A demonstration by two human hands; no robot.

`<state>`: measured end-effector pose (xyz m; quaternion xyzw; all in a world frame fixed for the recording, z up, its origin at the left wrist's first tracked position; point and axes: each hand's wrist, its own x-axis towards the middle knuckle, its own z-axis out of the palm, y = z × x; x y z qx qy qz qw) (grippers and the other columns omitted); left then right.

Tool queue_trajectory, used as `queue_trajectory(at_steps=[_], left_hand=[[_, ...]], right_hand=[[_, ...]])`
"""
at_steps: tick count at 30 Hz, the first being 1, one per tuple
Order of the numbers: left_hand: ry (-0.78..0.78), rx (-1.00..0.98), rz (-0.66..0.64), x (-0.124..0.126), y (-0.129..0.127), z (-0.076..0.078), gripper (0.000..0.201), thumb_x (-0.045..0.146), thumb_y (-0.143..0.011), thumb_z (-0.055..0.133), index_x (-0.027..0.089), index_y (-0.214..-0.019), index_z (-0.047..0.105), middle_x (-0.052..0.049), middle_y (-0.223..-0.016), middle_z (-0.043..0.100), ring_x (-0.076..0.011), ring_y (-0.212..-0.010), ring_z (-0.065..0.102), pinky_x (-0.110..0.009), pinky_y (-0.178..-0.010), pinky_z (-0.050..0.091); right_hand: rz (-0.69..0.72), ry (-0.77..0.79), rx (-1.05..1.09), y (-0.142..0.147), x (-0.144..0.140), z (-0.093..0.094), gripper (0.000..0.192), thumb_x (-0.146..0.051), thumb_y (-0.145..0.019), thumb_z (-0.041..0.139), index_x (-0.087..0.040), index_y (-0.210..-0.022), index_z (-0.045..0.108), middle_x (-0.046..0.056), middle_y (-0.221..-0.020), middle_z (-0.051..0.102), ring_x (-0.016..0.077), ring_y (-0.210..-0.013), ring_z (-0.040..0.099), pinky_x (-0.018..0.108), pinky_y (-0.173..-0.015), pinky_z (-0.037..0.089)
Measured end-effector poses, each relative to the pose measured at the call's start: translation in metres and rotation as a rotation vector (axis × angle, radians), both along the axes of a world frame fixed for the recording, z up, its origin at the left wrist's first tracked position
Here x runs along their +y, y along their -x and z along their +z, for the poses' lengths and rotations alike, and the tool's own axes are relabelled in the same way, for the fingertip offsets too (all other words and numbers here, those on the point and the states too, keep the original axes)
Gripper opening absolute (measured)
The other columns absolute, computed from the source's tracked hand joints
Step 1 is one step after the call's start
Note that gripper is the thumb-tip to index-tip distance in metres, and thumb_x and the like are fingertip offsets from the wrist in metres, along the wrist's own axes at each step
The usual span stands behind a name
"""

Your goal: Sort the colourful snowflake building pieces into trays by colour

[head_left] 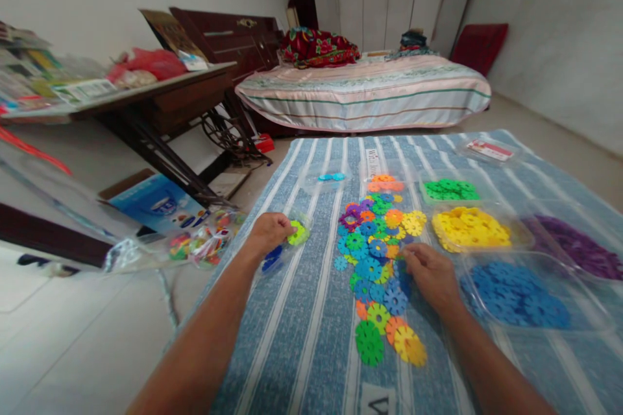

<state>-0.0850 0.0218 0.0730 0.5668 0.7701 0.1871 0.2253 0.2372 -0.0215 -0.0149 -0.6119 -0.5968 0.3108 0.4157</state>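
Left hand [270,231] closed on lime disc [296,233]; right hand [431,274] pinching among loose pile [377,253]. Risk: neighbouring discs dragged along, scattered beyond blue tray [516,295] just right of it.

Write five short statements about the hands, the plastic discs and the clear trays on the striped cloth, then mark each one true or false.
1. The left hand touches a lime green disc. True.
2. The right hand rests inside the tray of blue discs. False: it is at the mixed pile, beside that tray.
3. The yellow discs lie in a clear tray. True.
4. The purple discs lie left of the mixed pile. False: far right.
5. The green discs sit beyond the yellow ones. True.
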Motion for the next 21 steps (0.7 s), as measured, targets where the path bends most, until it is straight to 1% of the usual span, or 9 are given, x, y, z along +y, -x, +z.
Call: queue_trajectory(at_steps=[3, 5, 7, 8, 10, 12, 14, 17, 21], left_hand=[[0.043, 0.223, -0.044, 0.004, 0.000, 0.002, 0.013, 0.030, -0.063, 0.059, 0.018, -0.058, 0.062, 0.001, -0.053, 0.058, -0.0136, -0.055, 0.053, -0.022, -0.055, 0.034], [-0.008, 0.364, -0.020, 0.001, -0.002, 0.008, 0.016, 0.032, -0.067, 0.057, 0.019, -0.062, 0.064, 0.000, -0.059, 0.062, -0.0151, -0.062, 0.055, -0.023, -0.058, 0.035], [-0.102, 0.405, -0.006, -0.009, -0.009, 0.018, 0.020, 0.036, -0.072, 0.053, 0.019, -0.067, 0.063, -0.001, -0.064, 0.063, -0.0155, -0.064, 0.056, -0.023, -0.059, 0.035], [-0.143, 0.379, -0.030, -0.016, -0.015, 0.023, 0.022, 0.038, -0.074, 0.051, 0.019, -0.069, 0.063, -0.001, -0.064, 0.063, -0.0152, -0.064, 0.055, -0.023, -0.059, 0.035], [-0.142, 0.235, -0.170, -0.036, -0.033, 0.032, 0.024, 0.038, -0.076, 0.048, 0.020, -0.072, 0.062, 0.001, -0.064, 0.061, -0.0138, -0.062, 0.054, -0.022, -0.060, 0.036], [-0.041, 0.100, -0.395, -0.058, -0.056, 0.035, 0.024, 0.038, -0.078, 0.047, 0.019, -0.070, 0.061, 0.002, -0.064, 0.060, -0.0125, -0.062, 0.053, -0.022, -0.060, 0.036], [0.081, 0.040, -0.568, -0.080, -0.080, 0.030, 0.021, 0.033, -0.077, 0.049, 0.019, -0.068, 0.060, 0.002, -0.066, 0.059, -0.0121, -0.063, 0.053, -0.022, -0.060, 0.036], [0.187, 0.060, -0.725, -0.106, -0.109, 0.012, 0.012, 0.028, -0.075, 0.054, 0.018, -0.073, 0.060, 0.000, -0.075, 0.061, -0.0145, -0.071, 0.054, -0.025, -0.066, 0.038], [0.184, 0.140, -0.774, -0.126, -0.126, -0.010, 0.019, 0.030, -0.076, 0.057, 0.019, -0.091, 0.059, -0.006, -0.098, 0.061, -0.0229, -0.095, 0.053, -0.034, -0.084, 0.039]], right_hand=[[0.004, -0.002, 0.003, -0.001, 0.001, -0.002, 0.028, -0.043, -0.079, 0.049, -0.019, -0.076, 0.063, -0.003, -0.052, 0.054, 0.0132, -0.050, 0.051, 0.024, -0.052, 0.038], [0.000, 0.002, 0.006, -0.001, 0.001, -0.002, 0.028, -0.042, -0.079, 0.049, -0.019, -0.077, 0.063, -0.004, -0.052, 0.054, 0.0129, -0.050, 0.050, 0.024, -0.052, 0.038], [-0.008, 0.010, 0.002, -0.001, 0.001, -0.001, 0.028, -0.042, -0.079, 0.049, -0.019, -0.077, 0.064, -0.004, -0.052, 0.054, 0.0127, -0.049, 0.050, 0.024, -0.052, 0.038], [-0.011, 0.015, 0.002, -0.001, 0.001, 0.000, 0.028, -0.042, -0.079, 0.049, -0.019, -0.077, 0.064, -0.004, -0.051, 0.053, 0.0125, -0.049, 0.050, 0.024, -0.052, 0.037], [-0.023, 0.019, 0.011, 0.000, 0.000, 0.002, 0.029, -0.043, -0.079, 0.050, -0.018, -0.078, 0.065, -0.004, -0.051, 0.054, 0.0124, -0.048, 0.049, 0.024, -0.051, 0.037], [-0.031, 0.014, 0.021, 0.000, 0.000, 0.003, 0.030, -0.044, -0.079, 0.050, -0.018, -0.079, 0.065, -0.003, -0.050, 0.054, 0.0124, -0.048, 0.049, 0.024, -0.050, 0.037], [-0.033, 0.008, 0.015, -0.001, 0.001, 0.003, 0.031, -0.044, -0.079, 0.050, -0.018, -0.079, 0.066, -0.003, -0.050, 0.054, 0.0124, -0.048, 0.049, 0.024, -0.050, 0.037], [-0.026, 0.002, -0.010, -0.002, 0.001, 0.003, 0.031, -0.044, -0.079, 0.050, -0.018, -0.078, 0.066, -0.003, -0.051, 0.055, 0.0124, -0.049, 0.050, 0.024, -0.052, 0.038], [-0.028, -0.013, -0.028, -0.001, 0.002, 0.003, 0.029, -0.043, -0.079, 0.049, -0.018, -0.077, 0.065, -0.003, -0.050, 0.055, 0.0130, -0.049, 0.052, 0.024, -0.053, 0.039]])
